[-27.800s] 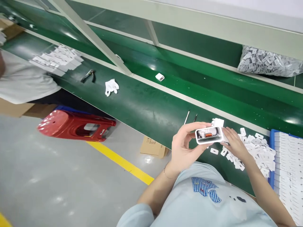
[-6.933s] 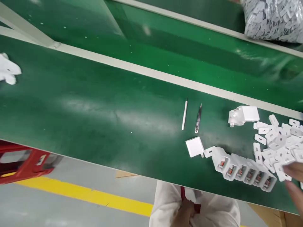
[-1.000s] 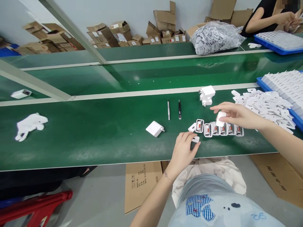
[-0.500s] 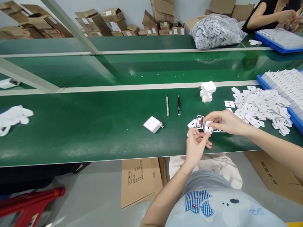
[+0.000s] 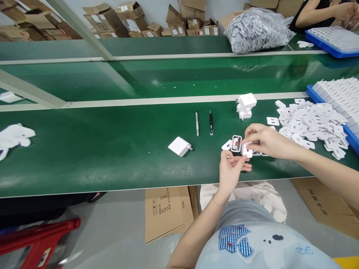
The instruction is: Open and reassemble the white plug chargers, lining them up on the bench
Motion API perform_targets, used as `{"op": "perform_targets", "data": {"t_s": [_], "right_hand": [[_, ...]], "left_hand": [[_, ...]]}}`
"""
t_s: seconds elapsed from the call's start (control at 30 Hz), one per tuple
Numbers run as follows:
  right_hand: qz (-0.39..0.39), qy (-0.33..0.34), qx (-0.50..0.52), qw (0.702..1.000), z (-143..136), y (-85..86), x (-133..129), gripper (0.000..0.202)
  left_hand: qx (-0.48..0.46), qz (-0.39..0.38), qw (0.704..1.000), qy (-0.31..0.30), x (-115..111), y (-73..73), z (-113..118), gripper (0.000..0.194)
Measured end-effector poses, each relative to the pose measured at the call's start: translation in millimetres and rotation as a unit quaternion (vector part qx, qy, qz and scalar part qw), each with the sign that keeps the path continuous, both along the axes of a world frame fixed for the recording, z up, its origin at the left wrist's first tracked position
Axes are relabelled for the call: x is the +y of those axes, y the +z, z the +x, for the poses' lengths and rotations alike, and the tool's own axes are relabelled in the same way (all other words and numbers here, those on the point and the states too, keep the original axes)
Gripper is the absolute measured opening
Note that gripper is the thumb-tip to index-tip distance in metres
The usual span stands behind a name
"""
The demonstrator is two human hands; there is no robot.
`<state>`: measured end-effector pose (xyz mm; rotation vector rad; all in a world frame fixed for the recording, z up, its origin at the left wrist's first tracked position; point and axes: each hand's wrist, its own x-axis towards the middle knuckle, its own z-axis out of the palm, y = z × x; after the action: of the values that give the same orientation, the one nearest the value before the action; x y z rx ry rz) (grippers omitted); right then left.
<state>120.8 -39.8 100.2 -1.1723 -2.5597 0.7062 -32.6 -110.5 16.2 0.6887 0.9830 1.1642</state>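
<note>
Near the front edge of the green bench, my left hand (image 5: 232, 168) has its thumb and fingertips at the lower end of a white plate (image 5: 248, 151) on a white charger housing. My right hand (image 5: 265, 140) pinches the same piece from above. Just left of it stands an open white housing (image 5: 236, 143) with parts showing inside. A loose white plate (image 5: 227, 145) lies beside that. More open housings are partly hidden under my right hand. To the left lies a closed white charger (image 5: 180, 146) with its prongs pointing right.
A pile of white plates (image 5: 311, 121) lies right, beside a blue tray (image 5: 352, 136) of white housings. Stacked chargers (image 5: 246, 106), a pen (image 5: 197, 123) and black tweezers (image 5: 211, 122) lie farther back. A white glove (image 5: 17, 137) is far left. Another person's arm (image 5: 316, 15) shows top right.
The camera view has shifted slightly. My right fingers have moved a little over the plate on the housing; both hands stay at the same piece.
</note>
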Motion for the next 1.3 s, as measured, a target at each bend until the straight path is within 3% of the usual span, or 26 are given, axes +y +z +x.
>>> {"op": "perform_targets", "data": {"t_s": [0.3, 0.53, 0.7, 0.83, 1.17, 1.3], "right_hand": [[-0.001, 0.014, -0.048, 0.999, 4, -4.5, 5, 0.035], [-0.168, 0.088, -0.127, 0.974, 1, 24.8, 50, 0.027], [-0.171, 0.092, -0.241, 0.951, -23, 31.0, 77, 0.020], [-0.193, 0.149, -0.239, 0.940, -38, 25.1, 89, 0.023], [-0.228, 0.163, -0.270, 0.921, -40, 36.3, 86, 0.054], [-0.231, 0.164, -0.296, 0.912, -47, 31.8, 91, 0.047]], "left_hand": [[-0.001, -0.029, 1.000, -0.011, 4, 3.3, 1, 0.060], [-0.003, -0.032, 0.999, -0.020, 6, 6.5, 5, 0.061], [-0.003, -0.041, 0.998, -0.036, 13, 7.6, 4, 0.063], [-0.009, -0.060, 0.996, -0.061, 19, 7.3, 1, 0.065], [-0.012, -0.064, 0.995, -0.075, 20, 7.2, -1, 0.062], [-0.006, -0.061, 0.996, -0.067, 20, 9.3, -1, 0.063]]}}
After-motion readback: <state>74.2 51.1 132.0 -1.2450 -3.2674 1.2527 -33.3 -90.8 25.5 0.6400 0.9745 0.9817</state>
